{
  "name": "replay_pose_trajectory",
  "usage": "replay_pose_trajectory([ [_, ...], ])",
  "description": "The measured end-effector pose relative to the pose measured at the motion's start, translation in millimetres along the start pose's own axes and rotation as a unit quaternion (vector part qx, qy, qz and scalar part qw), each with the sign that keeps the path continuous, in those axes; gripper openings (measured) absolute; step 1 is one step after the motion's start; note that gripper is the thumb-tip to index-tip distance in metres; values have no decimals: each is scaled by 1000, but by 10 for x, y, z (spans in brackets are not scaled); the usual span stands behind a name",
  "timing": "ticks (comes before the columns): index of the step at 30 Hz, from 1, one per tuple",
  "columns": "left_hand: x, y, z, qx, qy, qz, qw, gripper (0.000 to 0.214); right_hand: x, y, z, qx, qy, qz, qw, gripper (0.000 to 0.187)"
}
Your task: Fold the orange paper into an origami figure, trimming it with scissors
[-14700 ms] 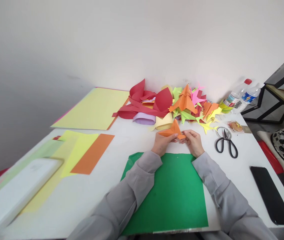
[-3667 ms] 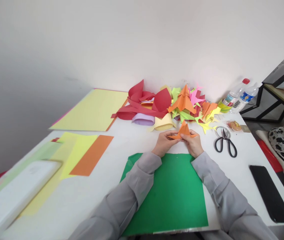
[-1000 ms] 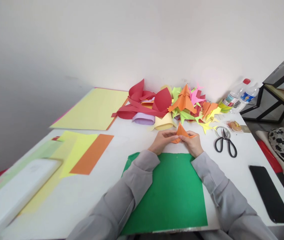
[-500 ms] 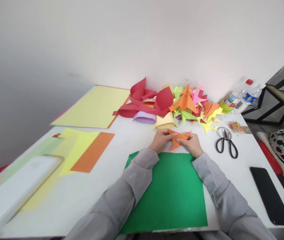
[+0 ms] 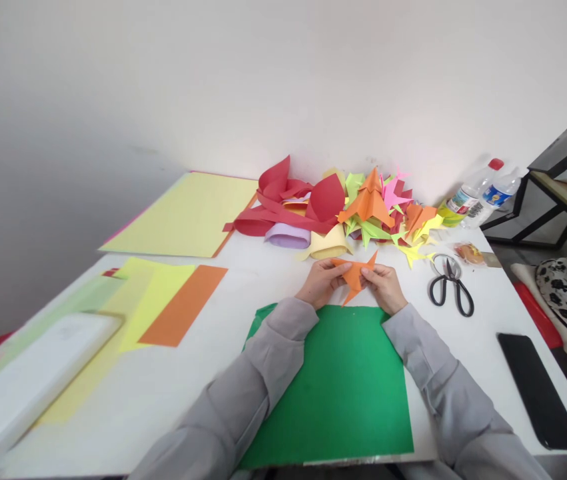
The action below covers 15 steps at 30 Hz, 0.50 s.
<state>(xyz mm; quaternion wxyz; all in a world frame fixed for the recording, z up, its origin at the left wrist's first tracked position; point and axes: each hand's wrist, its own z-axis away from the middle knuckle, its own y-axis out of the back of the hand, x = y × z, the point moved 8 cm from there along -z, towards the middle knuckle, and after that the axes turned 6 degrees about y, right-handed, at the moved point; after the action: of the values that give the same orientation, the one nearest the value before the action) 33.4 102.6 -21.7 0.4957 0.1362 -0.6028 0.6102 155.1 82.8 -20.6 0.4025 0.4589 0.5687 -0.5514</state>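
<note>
- Left hand (image 5: 319,283) + right hand (image 5: 384,287): both pinched on small folded orange paper figure (image 5: 354,276), one each side.
- Figure held just above white table (image 5: 478,313), at far edge of green paper sheet (image 5: 336,393); points stick out up-right and down.
- Heap of coloured folded paper (image 5: 363,213) just beyond.
- Black scissors (image 5: 450,288) near, right of right hand.
- Black phone (image 5: 539,388) well apart, near-right.
</note>
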Motion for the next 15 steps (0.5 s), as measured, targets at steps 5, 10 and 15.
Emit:
replay_pose_trajectory([
  [5,-5,21,-10,12,7,8,1000,21,16,8,-7,6,-8,-24,1000,29],
  [10,0,38,-16,27,8,7,1000,22,-4,12,-6,28,-20,-51,998,35],
  [15,10,34,-13,32,-1,0,999,23,-1,21,-3,29,-8,-38,999,33],
])
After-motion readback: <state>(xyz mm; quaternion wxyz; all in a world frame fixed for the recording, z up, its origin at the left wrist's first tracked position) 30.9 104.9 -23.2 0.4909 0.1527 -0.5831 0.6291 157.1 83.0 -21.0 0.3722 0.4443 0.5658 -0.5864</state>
